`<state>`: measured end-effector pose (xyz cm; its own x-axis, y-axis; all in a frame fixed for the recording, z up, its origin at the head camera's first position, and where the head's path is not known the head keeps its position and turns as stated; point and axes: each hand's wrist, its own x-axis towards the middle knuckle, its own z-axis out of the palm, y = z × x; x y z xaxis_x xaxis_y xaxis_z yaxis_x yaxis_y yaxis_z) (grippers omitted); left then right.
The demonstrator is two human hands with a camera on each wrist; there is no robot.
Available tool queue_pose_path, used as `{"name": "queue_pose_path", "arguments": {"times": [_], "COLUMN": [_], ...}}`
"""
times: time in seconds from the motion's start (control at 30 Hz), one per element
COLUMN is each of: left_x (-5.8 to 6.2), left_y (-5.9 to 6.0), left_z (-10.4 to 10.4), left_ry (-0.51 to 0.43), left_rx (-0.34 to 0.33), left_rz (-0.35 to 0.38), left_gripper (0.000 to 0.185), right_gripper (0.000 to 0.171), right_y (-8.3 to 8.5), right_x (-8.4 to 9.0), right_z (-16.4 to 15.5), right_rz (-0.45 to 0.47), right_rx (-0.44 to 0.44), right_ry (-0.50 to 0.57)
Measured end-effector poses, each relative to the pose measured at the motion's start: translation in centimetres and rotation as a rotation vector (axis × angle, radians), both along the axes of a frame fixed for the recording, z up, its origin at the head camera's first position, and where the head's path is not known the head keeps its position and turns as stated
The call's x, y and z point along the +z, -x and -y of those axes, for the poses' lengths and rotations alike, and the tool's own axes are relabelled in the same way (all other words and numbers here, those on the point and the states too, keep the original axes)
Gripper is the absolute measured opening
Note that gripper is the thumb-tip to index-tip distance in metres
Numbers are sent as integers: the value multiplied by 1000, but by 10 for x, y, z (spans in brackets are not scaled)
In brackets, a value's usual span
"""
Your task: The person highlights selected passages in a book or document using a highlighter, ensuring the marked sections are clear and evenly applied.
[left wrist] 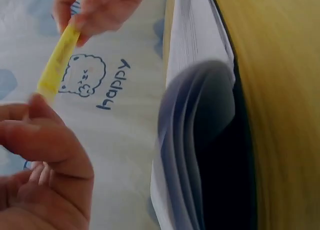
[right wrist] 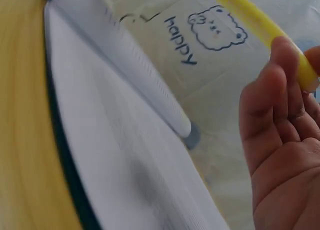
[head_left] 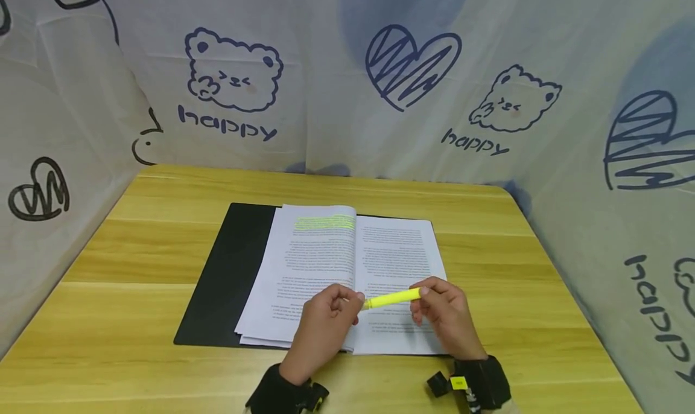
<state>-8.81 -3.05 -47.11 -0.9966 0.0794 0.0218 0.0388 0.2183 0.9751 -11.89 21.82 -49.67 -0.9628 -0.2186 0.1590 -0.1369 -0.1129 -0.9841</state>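
Observation:
A yellow highlighter (head_left: 393, 298) is held level above an open stack of printed pages (head_left: 320, 263), spanning the gap between both hands. My right hand (head_left: 447, 311) pinches its right end between thumb and fingers. At the other end, the fingertips of my left hand (head_left: 326, 320) pinch the narrower, paler part, which they mostly hide. The left wrist view shows that pale end of the highlighter (left wrist: 59, 60) right at the thumb and index finger. Several lines at the top of the left page carry yellow highlighting (head_left: 324, 222).
Beneath the pages lies a black folder (head_left: 217, 275), its cover spread to the left on the wooden table (head_left: 125, 317). Some page edges curl up near the left wrist. A white cloth (head_left: 326, 88) with bear and heart drawings hangs around the table's back and sides.

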Motion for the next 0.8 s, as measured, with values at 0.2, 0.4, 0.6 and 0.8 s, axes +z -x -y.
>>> {"name": "queue_pose_path", "arguments": {"times": [0.2,0.4,0.6,0.8], "left_x": [-1,-3,-7,-7], "left_y": [-3,-3,0,2], "left_z": [-1,0,2,4], "left_ry": [98,168,222,180], "left_rx": [-74,-30,56,106], "left_rz": [1,-70,-116,-118], "left_gripper": [31,48,49,47], "right_gripper": [58,62,72,71], "right_y": [1,0,-7,-15], "right_x": [-7,-7,-8,-9], "right_z": [7,12,21,30], "right_rz": [93,172,169,122], "right_rx": [40,180,204,216], "right_ry": [-472,-521,-554,-542]}}
